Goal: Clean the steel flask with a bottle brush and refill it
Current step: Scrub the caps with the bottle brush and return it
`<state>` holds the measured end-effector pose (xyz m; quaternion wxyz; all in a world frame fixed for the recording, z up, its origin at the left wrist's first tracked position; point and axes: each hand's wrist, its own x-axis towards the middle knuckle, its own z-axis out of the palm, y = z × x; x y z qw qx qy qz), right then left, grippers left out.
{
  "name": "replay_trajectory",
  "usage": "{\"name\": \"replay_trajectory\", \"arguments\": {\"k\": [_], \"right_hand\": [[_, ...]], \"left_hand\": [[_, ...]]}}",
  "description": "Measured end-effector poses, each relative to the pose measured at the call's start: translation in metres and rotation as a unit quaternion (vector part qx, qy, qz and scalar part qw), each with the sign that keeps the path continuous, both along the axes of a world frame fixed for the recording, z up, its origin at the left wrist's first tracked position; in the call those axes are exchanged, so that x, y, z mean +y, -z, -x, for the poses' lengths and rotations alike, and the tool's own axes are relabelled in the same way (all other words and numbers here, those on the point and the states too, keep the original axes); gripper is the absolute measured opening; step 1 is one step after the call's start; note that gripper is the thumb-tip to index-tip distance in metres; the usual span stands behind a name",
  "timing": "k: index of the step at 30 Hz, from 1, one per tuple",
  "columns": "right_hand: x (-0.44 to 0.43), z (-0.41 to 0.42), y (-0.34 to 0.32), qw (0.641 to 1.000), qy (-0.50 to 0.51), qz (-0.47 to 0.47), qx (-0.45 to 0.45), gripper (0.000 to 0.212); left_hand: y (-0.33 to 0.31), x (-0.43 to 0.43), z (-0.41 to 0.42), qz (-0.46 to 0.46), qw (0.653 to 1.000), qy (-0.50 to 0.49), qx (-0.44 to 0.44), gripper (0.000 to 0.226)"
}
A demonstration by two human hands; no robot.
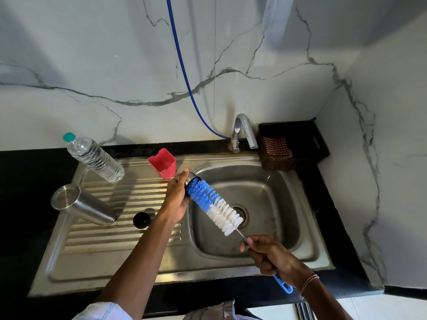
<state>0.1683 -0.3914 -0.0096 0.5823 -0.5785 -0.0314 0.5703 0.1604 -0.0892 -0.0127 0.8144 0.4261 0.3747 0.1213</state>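
My left hand (176, 197) grips a small steel cup-like flask part (192, 177) over the left edge of the sink basin. The blue tip of the blue-and-white bottle brush (213, 202) sits at that part's dark mouth. My right hand (271, 257) grips the brush's blue handle, whose loop end (285, 286) sticks out behind the hand. The steel flask body (80, 204) stands on the ribbed drainboard to the left, with a round black cap (141, 220) beside it. Neither hand touches the flask body.
A clear plastic water bottle (94, 158) with a teal cap and a red cup (163, 162) stand at the back of the drainboard. The tap (242, 132) is behind the steel sink (272, 188). A dark basket (298, 158) holding a checked cloth sits at the right; a blue hose (182, 70) hangs down the wall.
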Motion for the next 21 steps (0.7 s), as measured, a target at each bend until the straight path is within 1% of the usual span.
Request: {"name": "replay_trajectory", "arguments": {"k": [4, 8, 12, 14, 15, 16, 17, 18, 19, 21], "right_hand": [[-0.007, -0.004, 0.004, 1.0, -0.019, 0.008, -0.006, 0.032], [-0.01, -0.006, 0.005, 0.999, -0.03, 0.02, -0.02, 0.033], [-0.012, -0.011, 0.001, 0.994, -0.052, 0.068, -0.074, 0.032], [-0.016, -0.014, 0.003, 0.986, -0.048, 0.086, -0.135, 0.033], [-0.019, -0.015, 0.004, 0.977, -0.04, 0.09, -0.19, 0.037], [-0.022, -0.017, 0.005, 0.959, -0.03, 0.098, -0.266, 0.042], [-0.026, -0.019, 0.008, 0.932, -0.021, 0.112, -0.345, 0.045], [-0.031, -0.022, 0.012, 0.906, -0.004, 0.126, -0.404, 0.045], [-0.035, -0.024, 0.016, 0.89, 0.024, 0.137, -0.435, 0.042], [-0.041, -0.027, 0.02, 0.876, 0.072, 0.147, -0.453, 0.035]], "left_hand": [[-0.004, 0.005, 0.001, -0.006, 1.0, -0.002, 0.01, 0.016], [-0.002, 0.007, 0.0, -0.013, 1.0, 0.004, 0.019, 0.026], [-0.001, 0.005, 0.002, 0.009, 1.0, -0.01, 0.01, 0.038], [0.001, 0.007, 0.003, 0.021, 0.999, -0.023, 0.015, 0.049], [0.002, 0.009, 0.004, 0.026, 0.999, -0.031, 0.021, 0.052], [0.004, 0.012, 0.005, 0.028, 0.999, -0.038, 0.027, 0.05], [0.006, 0.014, 0.006, 0.031, 0.998, -0.046, 0.03, 0.043], [0.007, 0.015, 0.007, 0.039, 0.997, -0.054, 0.029, 0.036], [0.007, 0.016, 0.008, 0.048, 0.997, -0.063, 0.026, 0.031], [0.007, 0.016, 0.009, 0.061, 0.995, -0.072, 0.019, 0.031]]}}
